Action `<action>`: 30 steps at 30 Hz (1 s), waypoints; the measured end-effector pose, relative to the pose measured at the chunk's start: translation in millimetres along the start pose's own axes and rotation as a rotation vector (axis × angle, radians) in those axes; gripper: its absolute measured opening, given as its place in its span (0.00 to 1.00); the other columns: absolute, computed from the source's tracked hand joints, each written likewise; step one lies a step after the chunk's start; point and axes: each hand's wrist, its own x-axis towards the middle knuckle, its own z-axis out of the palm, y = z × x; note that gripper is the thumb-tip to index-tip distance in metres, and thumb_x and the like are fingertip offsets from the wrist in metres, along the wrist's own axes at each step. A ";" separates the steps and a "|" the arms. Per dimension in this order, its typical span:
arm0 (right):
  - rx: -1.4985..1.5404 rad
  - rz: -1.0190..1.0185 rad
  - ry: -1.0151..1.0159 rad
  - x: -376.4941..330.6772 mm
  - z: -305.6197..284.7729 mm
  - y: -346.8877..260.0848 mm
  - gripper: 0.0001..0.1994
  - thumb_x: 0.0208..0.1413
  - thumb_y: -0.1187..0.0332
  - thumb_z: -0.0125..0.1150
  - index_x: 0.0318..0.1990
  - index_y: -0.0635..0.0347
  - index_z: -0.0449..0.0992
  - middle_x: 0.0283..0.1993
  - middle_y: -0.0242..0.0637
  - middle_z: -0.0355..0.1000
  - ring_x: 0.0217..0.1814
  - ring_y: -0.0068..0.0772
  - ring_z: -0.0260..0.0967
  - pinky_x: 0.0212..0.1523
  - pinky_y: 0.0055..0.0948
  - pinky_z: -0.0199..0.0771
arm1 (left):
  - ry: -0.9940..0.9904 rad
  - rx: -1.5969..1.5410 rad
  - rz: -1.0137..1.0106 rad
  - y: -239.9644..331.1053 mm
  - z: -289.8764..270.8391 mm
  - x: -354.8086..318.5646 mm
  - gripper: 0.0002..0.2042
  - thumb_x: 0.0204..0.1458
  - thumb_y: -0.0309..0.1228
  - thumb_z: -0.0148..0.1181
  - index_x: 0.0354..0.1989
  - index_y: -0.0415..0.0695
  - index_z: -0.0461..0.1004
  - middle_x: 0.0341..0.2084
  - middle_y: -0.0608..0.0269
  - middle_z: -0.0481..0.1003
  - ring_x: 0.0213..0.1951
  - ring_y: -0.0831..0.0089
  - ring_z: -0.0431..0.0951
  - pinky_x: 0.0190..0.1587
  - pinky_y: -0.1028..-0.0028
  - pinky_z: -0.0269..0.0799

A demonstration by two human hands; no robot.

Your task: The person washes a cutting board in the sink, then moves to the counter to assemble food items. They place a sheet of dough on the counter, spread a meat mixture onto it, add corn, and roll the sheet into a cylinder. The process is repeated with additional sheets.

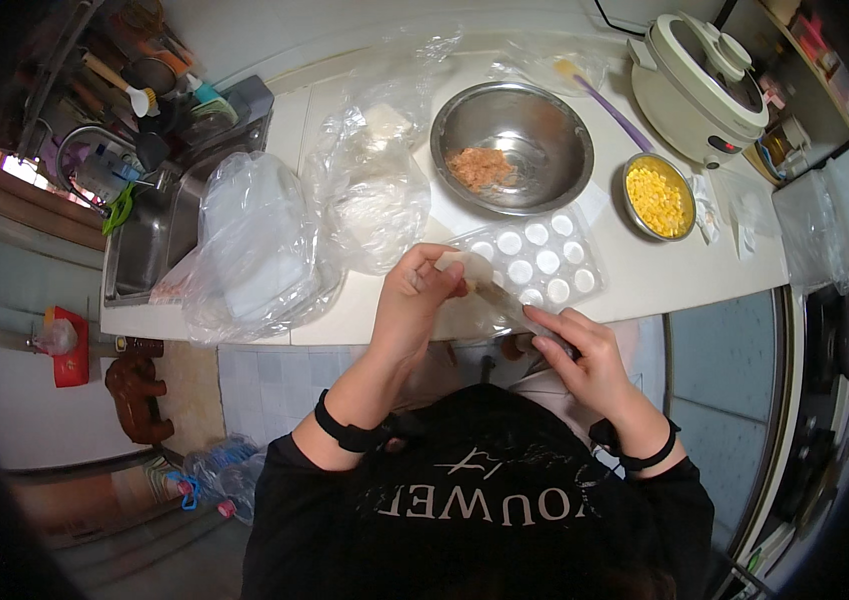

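Note:
My left hand (413, 292) holds a thin, pale dough wrapper (466, 264) between thumb and fingers, above the counter's front edge. My right hand (590, 358) is closed round the handle of a slim metal utensil (501, 300); its tip reaches the wrapper, and I cannot make out its exact shape. Just beyond my hands lies a clear plastic tray (585, 262) with several round white pieces in it. Farther back stands a steel mixing bowl (555, 140) with pinkish minced filling (481, 168) on its left side. A smaller metal bowl of yellow corn kernels (657, 198) is on the right.
Clear plastic bags (255, 245) with pale contents cover the counter's left part, beside the sink (150, 240). A flour-dusted bag (375, 205) lies nearer the middle. At the back right are a white electric cooker (695, 95) and a purple-handled brush (615, 110).

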 end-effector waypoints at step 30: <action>-0.106 -0.157 0.036 22.7 78.4 20.3 0.14 0.52 0.74 0.56 0.47 0.58 0.73 0.27 0.41 0.68 0.25 0.42 0.69 0.26 0.32 0.71 | 0.213 0.203 0.134 -25.6 -67.9 3.1 0.05 0.53 0.23 0.55 0.36 0.36 0.69 0.27 0.60 0.76 0.29 0.78 0.76 0.34 0.80 0.73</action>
